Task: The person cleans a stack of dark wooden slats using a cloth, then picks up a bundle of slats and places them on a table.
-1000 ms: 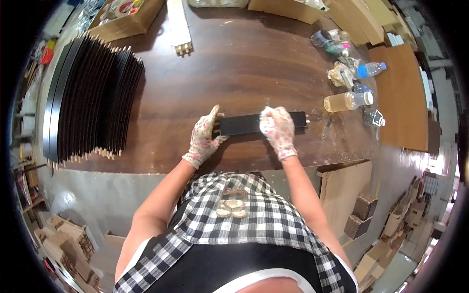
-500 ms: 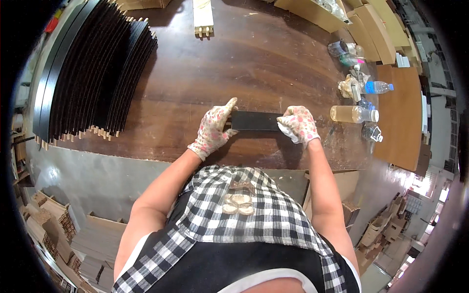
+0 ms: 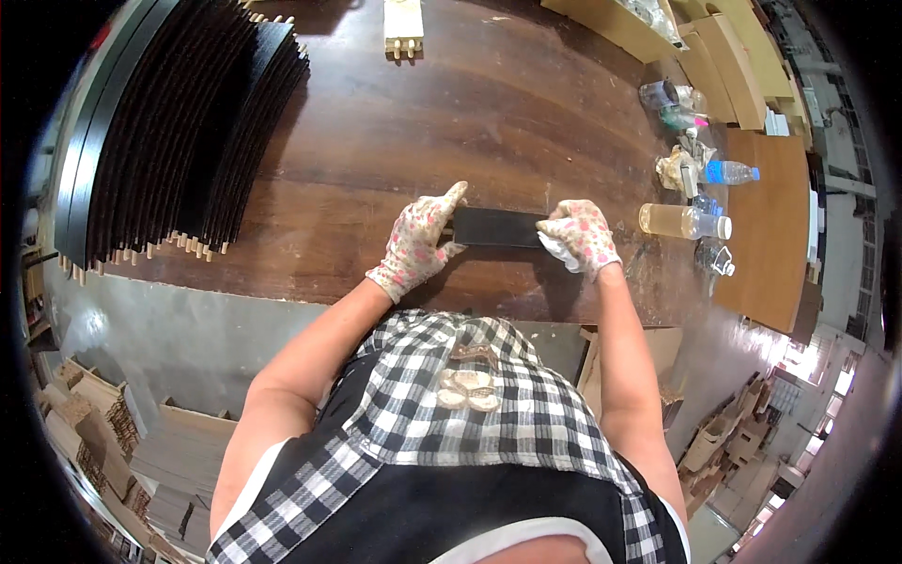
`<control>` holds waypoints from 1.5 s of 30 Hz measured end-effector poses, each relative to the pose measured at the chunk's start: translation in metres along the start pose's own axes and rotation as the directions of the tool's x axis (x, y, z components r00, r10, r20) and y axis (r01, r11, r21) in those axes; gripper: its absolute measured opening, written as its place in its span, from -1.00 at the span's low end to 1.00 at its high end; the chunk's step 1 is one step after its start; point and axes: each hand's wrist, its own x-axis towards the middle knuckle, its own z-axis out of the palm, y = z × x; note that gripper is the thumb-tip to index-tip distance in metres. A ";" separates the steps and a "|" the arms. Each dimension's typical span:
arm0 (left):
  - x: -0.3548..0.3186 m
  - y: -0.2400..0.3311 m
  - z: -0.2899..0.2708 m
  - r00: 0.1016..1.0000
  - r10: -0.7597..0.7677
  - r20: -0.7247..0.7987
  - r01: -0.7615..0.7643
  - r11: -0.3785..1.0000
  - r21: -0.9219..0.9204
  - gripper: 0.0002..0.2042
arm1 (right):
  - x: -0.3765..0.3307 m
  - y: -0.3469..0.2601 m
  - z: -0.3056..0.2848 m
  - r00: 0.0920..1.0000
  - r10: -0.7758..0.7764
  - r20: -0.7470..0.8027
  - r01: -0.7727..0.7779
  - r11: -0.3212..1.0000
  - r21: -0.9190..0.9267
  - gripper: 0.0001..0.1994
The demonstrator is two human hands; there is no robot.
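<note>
Black slat [image 3: 498, 227]: lies between the two gloved hands, near the front edge of the table; whether it rests fully flat cannot be told.
Left hand [image 3: 418, 240]: thumb and forefinger spread wide about the slat's left end; whether it grips or only braces, I cannot tell. If it merely braces, a sideways push could make the slat slide or twist.
Right hand [image 3: 583, 237]: fingers bunched around a white wad [image 3: 561, 252], cloth or tissue, at the slat's right end. A slip off that end could catch the wad or jab the glove, should any pegs stick out there; the hand hides them.
Floral gloves: loose fabric fingertips could snag on an edge, and any grit caught in the weave could scratch the dark face.
Brown tabletop [image 3: 395, 132]: scuffed and marked near the right hand; residue there could transfer to the slat's underside if it is dragged.
Bottle of yellowish liquid [image 3: 669, 221]: near the right hand, seemingly upright. A wide outward swing could tip it and wet the work.
Stack of black slats [image 3: 160, 141]: packed close on the left, peg ends exposed; a knock from the left arm could disturb the row.
White pegged piece [image 3: 404, 26]: well apart at the far side, little at risk.
</note>
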 end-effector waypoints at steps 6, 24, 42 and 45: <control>0.001 0.002 0.001 1.000 0.016 -0.008 -0.016 1.000 0.002 -0.10 | -0.007 -0.018 0.017 0.996 -0.083 -0.036 0.082 0.996 -0.020 -0.74; 0.005 0.004 0.002 1.000 -0.008 0.003 0.008 1.000 -0.020 -0.14 | -0.011 0.084 -0.014 0.989 0.002 -0.146 -0.015 0.996 -0.084 -0.70; 0.002 0.004 0.002 0.999 -0.043 0.007 0.044 0.999 -0.029 -0.12 | -0.008 0.057 -0.009 0.999 -0.021 -0.042 0.016 0.994 -0.107 -0.73; 0.000 0.002 -0.001 0.999 -0.035 0.017 0.035 0.999 -0.003 -0.15 | -0.010 0.064 -0.012 0.997 -0.056 -0.052 0.051 0.994 -0.101 -0.73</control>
